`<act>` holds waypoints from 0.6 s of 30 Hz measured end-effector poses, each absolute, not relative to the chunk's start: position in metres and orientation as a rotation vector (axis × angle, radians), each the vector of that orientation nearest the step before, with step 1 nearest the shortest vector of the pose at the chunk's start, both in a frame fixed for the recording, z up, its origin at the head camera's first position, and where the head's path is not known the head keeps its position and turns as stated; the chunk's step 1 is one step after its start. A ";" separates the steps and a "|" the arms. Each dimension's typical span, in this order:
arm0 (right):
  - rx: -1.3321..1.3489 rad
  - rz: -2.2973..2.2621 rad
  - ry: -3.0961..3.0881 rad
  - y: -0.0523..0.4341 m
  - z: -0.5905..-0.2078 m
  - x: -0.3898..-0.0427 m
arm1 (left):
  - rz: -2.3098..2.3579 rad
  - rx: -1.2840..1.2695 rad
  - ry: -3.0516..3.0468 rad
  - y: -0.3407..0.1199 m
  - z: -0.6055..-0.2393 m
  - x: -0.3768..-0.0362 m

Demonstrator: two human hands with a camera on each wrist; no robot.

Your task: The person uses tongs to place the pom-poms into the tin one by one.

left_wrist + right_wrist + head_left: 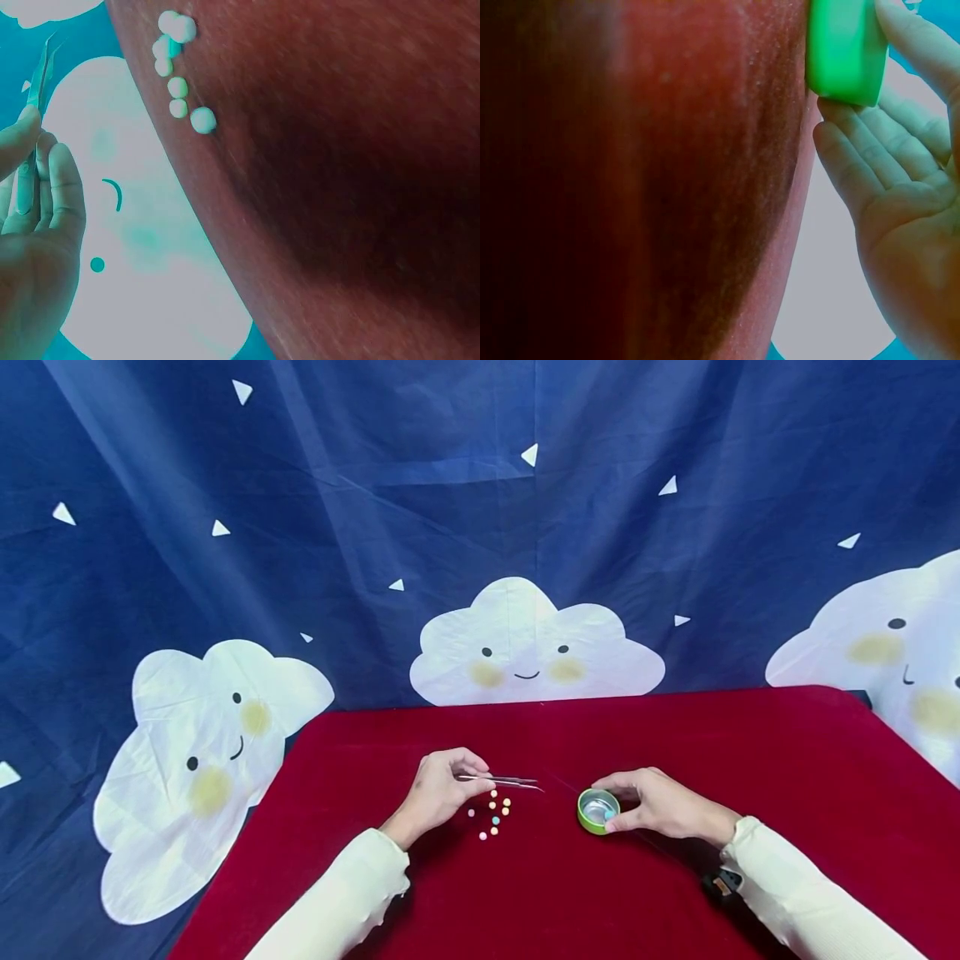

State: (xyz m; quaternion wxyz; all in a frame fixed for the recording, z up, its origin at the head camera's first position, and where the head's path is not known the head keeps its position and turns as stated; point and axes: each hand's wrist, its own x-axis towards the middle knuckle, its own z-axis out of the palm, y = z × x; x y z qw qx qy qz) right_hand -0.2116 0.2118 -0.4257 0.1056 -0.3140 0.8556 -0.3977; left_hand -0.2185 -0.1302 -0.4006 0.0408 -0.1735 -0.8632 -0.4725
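Note:
Between thumb and fingers, my left hand [438,787] pinches a pair of metal tweezers [517,780], their tips pointing right and slightly apart with nothing between them. My right hand [663,803] grips a small round green tin [592,827] by its side, thumb at the near rim and fingers at the far side. Inside the tin, by the thumb, shows a light blue ball [609,815]. Several small pastel balls lie on the cloth just below the tweezers, among them a blue ball [496,820] and a pink ball [483,836]. The left wrist view shows the tweezers' handle [25,184] against the palm.
A red cloth [540,893] covers the table. Behind its far edge hangs a dark blue curtain [450,510] printed with white clouds and triangles. A dark device [723,883] sits at the right wrist.

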 end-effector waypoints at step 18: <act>-0.911 -1.164 2.517 0.211 -0.426 -0.212 | -1.505 -0.344 -2.634 -0.174 -0.402 -0.210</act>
